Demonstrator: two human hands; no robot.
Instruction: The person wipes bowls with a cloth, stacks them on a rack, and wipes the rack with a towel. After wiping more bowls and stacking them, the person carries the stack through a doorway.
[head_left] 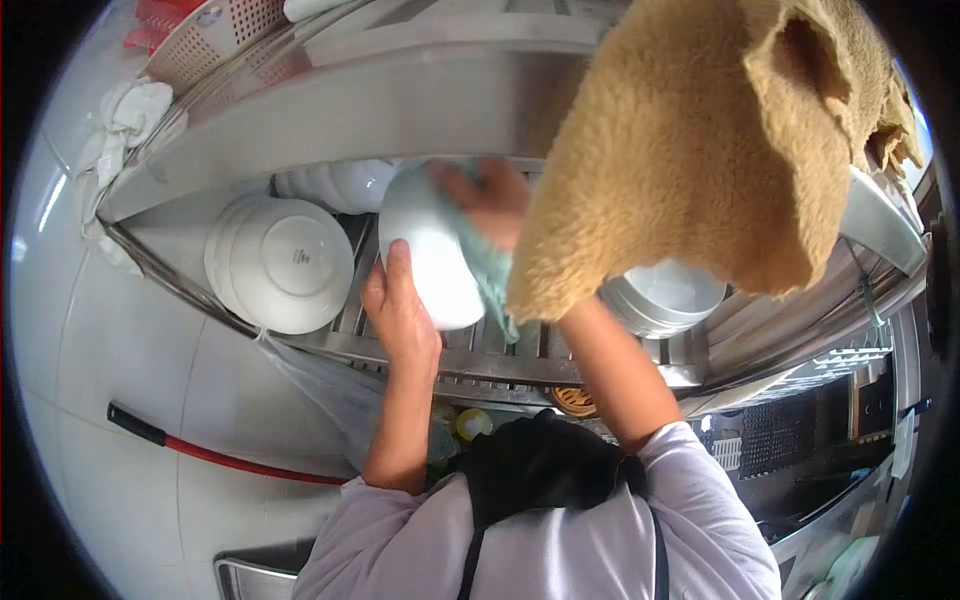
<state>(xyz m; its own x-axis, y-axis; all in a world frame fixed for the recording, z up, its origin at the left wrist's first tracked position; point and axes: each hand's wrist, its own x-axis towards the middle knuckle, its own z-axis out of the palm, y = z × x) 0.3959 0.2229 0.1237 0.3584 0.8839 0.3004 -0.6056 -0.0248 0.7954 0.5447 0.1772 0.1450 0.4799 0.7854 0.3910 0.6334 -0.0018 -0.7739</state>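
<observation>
A large white bowl is tilted on its side above the slatted metal rack. My left hand grips its lower left edge, thumb lying along the outside. Blurred by motion, my right hand presses a green cloth against the bowl's right side; part of that hand and wrist is hidden behind a tan fleecy towel. Left of the bowl, a stack of white dishes rests upside down. To the right of my right forearm stands a stack of white bowls, partly covered by the towel.
The tan towel hangs across the upper right, close to the camera. A broad steel shelf edge runs above the rack. More white dishes sit behind. A perforated basket and a white rag are upper left. A red-handled pole crosses lower left.
</observation>
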